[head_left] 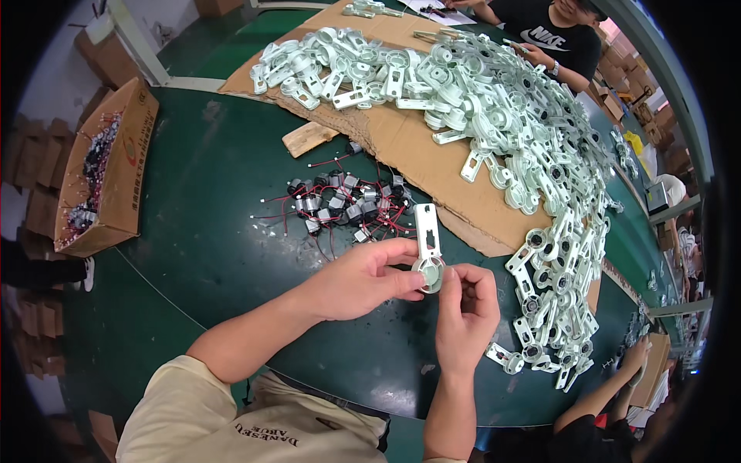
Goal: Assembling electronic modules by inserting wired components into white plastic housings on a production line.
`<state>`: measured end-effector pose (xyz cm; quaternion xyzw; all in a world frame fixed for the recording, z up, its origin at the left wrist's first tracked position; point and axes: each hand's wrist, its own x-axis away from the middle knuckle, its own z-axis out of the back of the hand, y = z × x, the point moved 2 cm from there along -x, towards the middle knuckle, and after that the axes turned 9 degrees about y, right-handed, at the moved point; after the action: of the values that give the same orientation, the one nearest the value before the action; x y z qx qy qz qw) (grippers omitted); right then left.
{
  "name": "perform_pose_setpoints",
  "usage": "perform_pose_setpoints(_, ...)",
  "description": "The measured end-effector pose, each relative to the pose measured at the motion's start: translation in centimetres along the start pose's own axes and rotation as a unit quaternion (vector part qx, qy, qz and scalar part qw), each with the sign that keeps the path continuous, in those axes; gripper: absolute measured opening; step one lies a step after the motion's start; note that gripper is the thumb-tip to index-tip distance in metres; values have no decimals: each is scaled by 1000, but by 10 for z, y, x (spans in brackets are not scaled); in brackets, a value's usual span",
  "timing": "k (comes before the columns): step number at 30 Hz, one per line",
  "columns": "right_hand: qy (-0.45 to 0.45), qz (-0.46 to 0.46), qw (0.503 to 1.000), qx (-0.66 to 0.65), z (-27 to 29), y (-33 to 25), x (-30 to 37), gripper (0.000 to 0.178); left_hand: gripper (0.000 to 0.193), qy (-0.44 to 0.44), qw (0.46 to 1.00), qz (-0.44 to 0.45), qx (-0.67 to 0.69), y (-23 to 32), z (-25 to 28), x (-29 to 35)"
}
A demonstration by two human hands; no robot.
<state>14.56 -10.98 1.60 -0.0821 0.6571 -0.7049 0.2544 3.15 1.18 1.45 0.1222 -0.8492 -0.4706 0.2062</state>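
Between my hands is a pale green plastic housing (428, 231), a slotted flat arm with a round cup at its lower end. The arm points away from me. My left hand (359, 282) pinches the housing by the left side of the cup, thumb across its front. On the cup's right rim, my right hand (468, 309) has its thumb and index finger closed; whether a small part is also between them is hidden. Just beyond my hands lies a heap of small electric motors (353, 212) with red and black wires.
A large pile of similar housings (455, 85) covers a cardboard sheet (378, 131). Housings with dark round inserts (552, 270) lie to the right. A wooden block (309, 139) rests beyond the motors. At left stands a carton (116, 185) of wired parts. Co-workers sit far right and near right.
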Motion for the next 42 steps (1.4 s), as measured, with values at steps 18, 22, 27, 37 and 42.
perform_pose_setpoints(18,-7,81,994,76,-4,-8,4,10,26,61,997,-33,38,-7,-3,-3)
perform_pose_setpoints(22,-17,88,993,77,-4,-9,4,9,26,50,996,-65,33,-11,0,-5)
perform_pose_setpoints(27,-12,48,998,50,-5,-9,4,8,26,47,995,-78,38,-11,-1,-5)
perform_pose_setpoints(37,-29,45,997,47,-2,-9,4,7,27,30,997,-66,23,-7,-2,-4)
perform_pose_setpoints(42,-29,40,998,48,-1,-10,3,8,29,4,998,-67,20,-12,-2,-3)
